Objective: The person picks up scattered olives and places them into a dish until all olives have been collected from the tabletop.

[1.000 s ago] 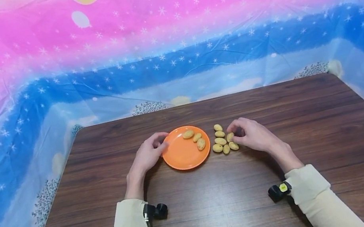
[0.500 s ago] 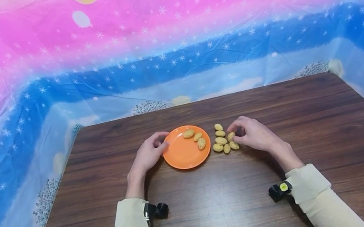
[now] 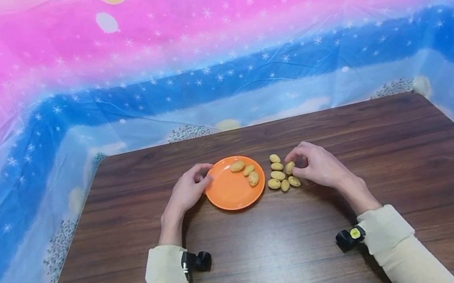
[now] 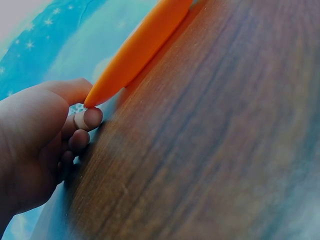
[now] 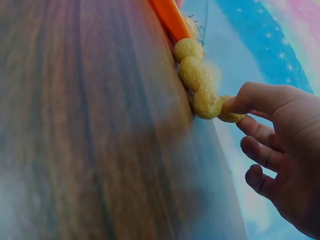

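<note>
My left hand (image 3: 185, 188) grips the left rim of a round orange plate (image 3: 229, 193). In the left wrist view the plate's edge (image 4: 135, 52) sits between thumb and fingers. Three small yellow potatoes, one of them a speckled potato (image 3: 253, 178), lie on the plate's right side. To the right of the plate, several more potatoes (image 3: 278, 175) form a loose cluster on the table. At that cluster's right side my right hand (image 3: 321, 163) pinches one potato (image 3: 290, 167) between thumb and forefinger; the right wrist view shows this potato (image 5: 231, 116) partly hidden behind the thumb.
Everything stands on a dark wood-grain table (image 3: 264, 255). A pink and blue snowflake-printed cloth (image 3: 216, 78) hangs behind the table and along its sides. Both wrists wear a small black camera, such as the left camera (image 3: 202, 261).
The view has shifted slightly. My right hand has risen a little at the potato by its fingertips, which now shows more plainly. The left hand keeps its place on the plate.
</note>
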Motion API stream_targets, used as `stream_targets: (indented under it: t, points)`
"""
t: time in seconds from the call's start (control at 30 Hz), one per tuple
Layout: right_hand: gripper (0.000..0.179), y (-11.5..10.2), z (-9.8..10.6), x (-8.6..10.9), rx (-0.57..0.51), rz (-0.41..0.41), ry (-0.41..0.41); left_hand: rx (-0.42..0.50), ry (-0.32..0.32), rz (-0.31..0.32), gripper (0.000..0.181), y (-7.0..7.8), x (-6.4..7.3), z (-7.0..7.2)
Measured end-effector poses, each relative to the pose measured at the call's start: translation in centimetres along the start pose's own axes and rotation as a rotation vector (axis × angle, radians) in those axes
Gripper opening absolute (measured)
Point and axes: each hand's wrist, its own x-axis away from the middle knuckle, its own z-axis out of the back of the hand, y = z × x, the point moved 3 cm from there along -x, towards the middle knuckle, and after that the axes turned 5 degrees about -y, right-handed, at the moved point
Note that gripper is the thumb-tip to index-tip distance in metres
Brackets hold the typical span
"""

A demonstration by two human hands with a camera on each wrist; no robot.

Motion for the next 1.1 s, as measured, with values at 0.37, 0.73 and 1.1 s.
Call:
stream_targets:
  t: [0.37,0.73,1.1]
  points:
    - [0.025,-1.2,0.2,-0.3,0.007,0.014,0.0,0.007,-0.004,-0.009,0.036,-0.1,-0.2,-0.1]
    - [0.024,-3.3,0.4,-1.7,-0.004,0.044,-0.026,0.004,0.002,0.016,0.035,-0.3,-0.1,-0.1]
    - [0.02,-6.1,0.6,-3.1,-0.021,0.123,-0.037,-0.004,0.0,0.005,0.036,-0.3,-0.1,-0.1]
